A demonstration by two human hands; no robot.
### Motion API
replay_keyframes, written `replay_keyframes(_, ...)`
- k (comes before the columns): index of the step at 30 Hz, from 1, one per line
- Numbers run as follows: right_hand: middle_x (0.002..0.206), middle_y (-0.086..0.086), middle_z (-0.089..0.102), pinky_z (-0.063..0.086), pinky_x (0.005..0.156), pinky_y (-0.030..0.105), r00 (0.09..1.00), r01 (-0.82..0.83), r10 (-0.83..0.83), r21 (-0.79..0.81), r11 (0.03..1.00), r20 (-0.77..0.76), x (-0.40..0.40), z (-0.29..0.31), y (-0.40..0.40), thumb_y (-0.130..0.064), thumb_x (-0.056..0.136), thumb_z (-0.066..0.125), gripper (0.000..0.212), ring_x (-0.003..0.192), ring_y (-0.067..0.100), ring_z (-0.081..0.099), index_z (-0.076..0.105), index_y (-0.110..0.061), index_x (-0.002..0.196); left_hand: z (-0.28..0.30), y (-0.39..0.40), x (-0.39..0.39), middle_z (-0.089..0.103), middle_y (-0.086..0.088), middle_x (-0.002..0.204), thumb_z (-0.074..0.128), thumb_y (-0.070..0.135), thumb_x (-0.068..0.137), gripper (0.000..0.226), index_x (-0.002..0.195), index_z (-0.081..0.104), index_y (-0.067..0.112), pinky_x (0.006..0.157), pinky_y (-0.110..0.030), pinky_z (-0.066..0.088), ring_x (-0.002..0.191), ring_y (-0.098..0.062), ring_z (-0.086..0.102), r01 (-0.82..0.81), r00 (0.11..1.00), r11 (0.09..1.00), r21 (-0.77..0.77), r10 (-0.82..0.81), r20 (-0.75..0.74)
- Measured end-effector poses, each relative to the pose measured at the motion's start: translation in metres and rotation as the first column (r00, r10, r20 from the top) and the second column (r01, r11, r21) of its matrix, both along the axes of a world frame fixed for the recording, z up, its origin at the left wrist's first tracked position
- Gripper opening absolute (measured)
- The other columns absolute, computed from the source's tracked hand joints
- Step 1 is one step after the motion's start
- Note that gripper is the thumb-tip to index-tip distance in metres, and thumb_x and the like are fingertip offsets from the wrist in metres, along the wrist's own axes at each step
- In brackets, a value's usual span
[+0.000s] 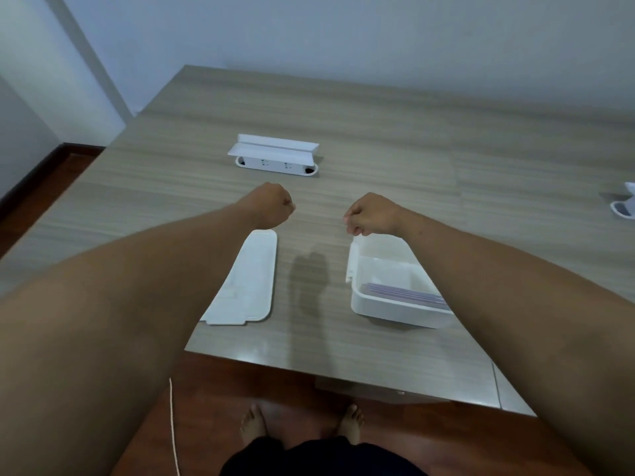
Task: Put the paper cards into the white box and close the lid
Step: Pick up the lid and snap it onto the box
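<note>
The white box (395, 305) stands open on the table at the right, partly under my right forearm. A stack of pale purple paper cards (405, 293) lies inside it near the front wall. The box's white lid (252, 280) lies flat on the table to the left, its left edge hidden by my left forearm. My left hand (271, 206) is a closed fist held just beyond the lid's far end. My right hand (372, 214) is also a closed fist, above the box's far edge. Neither hand holds anything.
A white pop-up socket unit (275, 156) with its flap raised sits in the wooden table (412, 149) farther back. Another white fitting (625, 204) shows at the right edge. The table's front edge runs just below the box; bare feet and a cord are on the floor.
</note>
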State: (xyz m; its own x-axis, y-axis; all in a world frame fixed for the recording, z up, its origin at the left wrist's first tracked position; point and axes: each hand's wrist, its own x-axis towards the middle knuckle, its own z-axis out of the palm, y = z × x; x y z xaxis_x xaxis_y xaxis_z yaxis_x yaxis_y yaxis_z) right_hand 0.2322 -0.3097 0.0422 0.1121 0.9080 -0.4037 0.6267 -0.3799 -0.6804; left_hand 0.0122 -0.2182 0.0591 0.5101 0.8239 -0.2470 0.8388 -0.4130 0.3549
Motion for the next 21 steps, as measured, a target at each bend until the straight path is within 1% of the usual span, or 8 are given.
replay_keyframes(3, 0.093, 0.016, 0.076, 0.06, 0.082, 0.036, 0.998, 0.055, -0.054, 0.025, 0.998, -0.022, -0.038, -0.007, 0.016, -0.008, 0.082, 0.057, 0.021, 0.082, 0.024, 0.071, 0.073, 0.001, 0.094, -0.015, 0.018, -0.04, 0.074, -0.014, 0.103, 0.048, 0.028, 0.09, 0.035, 0.093, 0.074, 0.005, 0.088, -0.037, 0.054, 0.1, -0.033, 0.065, -0.047, 0.998, 0.999, 0.009, 0.048, -0.033)
replay_keyframes(6, 0.091, 0.017, 0.074, 0.061, 0.079, 0.037, 0.99, 0.137, -0.135, 0.057, 0.989, -0.046, -0.074, -0.014, 0.028, -0.004, 0.08, 0.055, 0.021, 0.076, 0.02, 0.067, 0.073, 0.002, 0.089, -0.032, 0.037, -0.079, 0.073, -0.014, 0.106, 0.047, 0.021, 0.082, 0.032, 0.093, 0.074, 0.008, 0.085, -0.038, 0.055, 0.099, -0.036, 0.066, -0.135, 0.989, 0.99, 0.039, 0.137, -0.06)
replay_keyframes(9, 0.091, 0.019, 0.074, 0.06, 0.076, 0.041, 0.986, 0.169, -0.169, 0.036, 0.985, 0.009, -0.106, -0.028, 0.041, -0.002, 0.078, 0.052, 0.023, 0.072, 0.021, 0.065, 0.073, 0.005, 0.082, -0.05, 0.051, -0.112, 0.073, -0.019, 0.101, 0.048, 0.014, 0.079, 0.03, 0.092, 0.073, 0.004, 0.082, -0.038, 0.057, 0.095, -0.037, 0.067, -0.223, 0.973, 0.974, 0.047, 0.225, -0.051)
replay_keyframes(11, 0.089, 0.021, 0.074, 0.06, 0.077, 0.043, 0.98, 0.188, -0.188, 0.01, 0.982, 0.071, -0.125, -0.043, 0.048, -0.005, 0.078, 0.051, 0.024, 0.075, 0.028, 0.068, 0.073, 0.005, 0.079, -0.065, 0.058, -0.133, 0.073, -0.019, 0.101, 0.048, 0.013, 0.08, 0.03, 0.094, 0.072, 0.004, 0.083, -0.039, 0.057, 0.096, -0.038, 0.068, -0.282, 0.958, 0.959, 0.023, 0.282, -0.049)
replay_keyframes(14, 0.089, 0.023, 0.073, 0.059, 0.081, 0.045, 0.967, 0.203, -0.189, -0.07, 0.977, 0.17, -0.15, -0.079, 0.059, -0.008, 0.077, 0.048, 0.027, 0.087, 0.037, 0.071, 0.071, 0.007, 0.08, -0.094, 0.067, -0.165, 0.073, -0.018, 0.101, 0.049, 0.015, 0.078, 0.03, 0.095, 0.072, 0.005, 0.082, -0.037, 0.054, 0.095, -0.037, 0.068, -0.389, 0.921, 0.92, -0.044, 0.386, -0.061)
replay_keyframes(16, 0.087, 0.019, 0.072, 0.058, 0.085, 0.044, 0.958, 0.243, -0.212, -0.158, 0.957, 0.193, -0.164, -0.101, 0.059, -0.009, 0.077, 0.05, 0.021, 0.092, 0.038, 0.07, 0.067, 0.003, 0.074, -0.114, 0.066, -0.181, 0.072, -0.018, 0.1, 0.051, 0.018, 0.079, 0.027, 0.092, 0.07, 0.005, 0.081, -0.036, 0.053, 0.096, -0.036, 0.068, -0.442, 0.896, 0.892, -0.089, 0.436, -0.085)
replay_keyframes(18, 0.081, 0.016, 0.067, 0.058, 0.085, 0.043, 0.94, 0.335, -0.309, -0.216, 0.917, 0.147, -0.179, -0.12, 0.057, -0.01, 0.075, 0.053, 0.012, 0.092, 0.038, 0.069, 0.058, -0.005, 0.065, -0.132, 0.065, -0.193, 0.07, -0.016, 0.096, 0.051, 0.02, 0.081, 0.023, 0.088, 0.067, 0.004, 0.077, -0.035, 0.051, 0.096, -0.037, 0.067, -0.467, 0.884, 0.873, -0.138, 0.456, -0.107)
replay_keyframes(21, 0.088, 0.018, 0.071, 0.058, 0.077, 0.039, 0.876, 0.473, -0.479, -0.302, 0.828, 0.06, -0.196, -0.139, 0.053, -0.012, 0.073, 0.058, 0.015, 0.086, 0.035, 0.071, 0.065, -0.001, 0.08, -0.156, 0.058, -0.204, 0.062, -0.013, 0.083, 0.051, 0.02, 0.083, 0.019, 0.071, 0.056, 0.006, 0.068, -0.032, 0.044, 0.081, -0.034, 0.061, -0.47, 0.883, 0.848, -0.245, 0.451, -0.131)
